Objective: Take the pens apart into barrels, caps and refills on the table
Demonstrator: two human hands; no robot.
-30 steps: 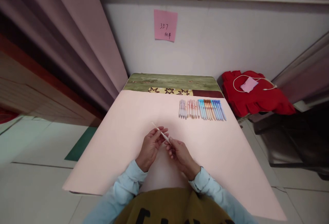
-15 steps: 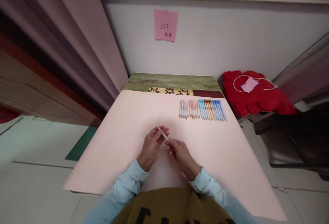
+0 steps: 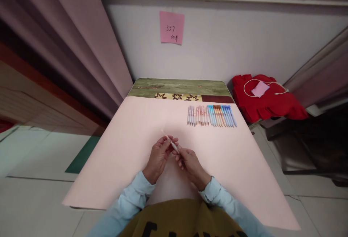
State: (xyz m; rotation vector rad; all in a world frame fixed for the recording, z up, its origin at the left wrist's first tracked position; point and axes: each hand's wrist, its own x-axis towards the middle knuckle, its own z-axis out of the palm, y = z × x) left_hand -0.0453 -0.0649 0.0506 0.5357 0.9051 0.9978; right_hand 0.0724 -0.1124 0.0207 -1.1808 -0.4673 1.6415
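My left hand (image 3: 159, 157), right hand (image 3: 191, 162): both pinched closed on one pale pen (image 3: 175, 147) | left of pen row (image 3: 218, 116), nearer me

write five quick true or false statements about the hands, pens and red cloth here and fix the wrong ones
1. The left hand and the right hand both hold one slim pen-like object. True.
2. In the row of pens, brown-topped pens lie between blue-topped pens. True.
3. That row is nearer the person than the hands are. False: it lies beyond them, toward the right.
4. A pink paper lies on the red cloth. True.
5. The red cloth is left of the hands. False: it is to their right.
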